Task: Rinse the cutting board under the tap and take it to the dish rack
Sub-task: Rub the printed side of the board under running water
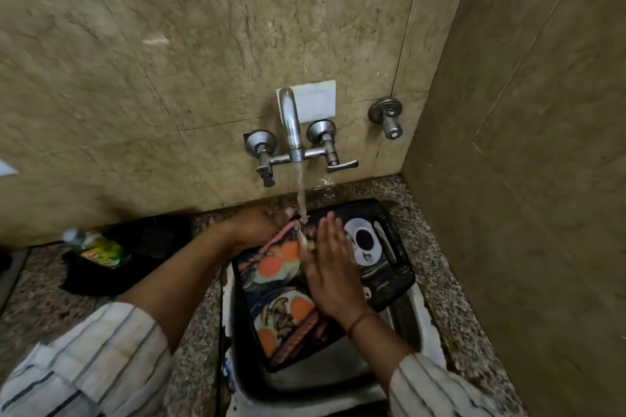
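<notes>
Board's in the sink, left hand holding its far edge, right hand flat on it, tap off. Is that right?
Not quite: the tap is on. The head view shows water falling onto the board by the left hand. The rest stands: right hand flat on it, board in the sink.

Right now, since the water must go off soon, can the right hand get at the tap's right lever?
Probably yes. The right hand lies flat on the board, gripping nothing, and the lever stands beyond the board's far edge with nothing between them.
</notes>
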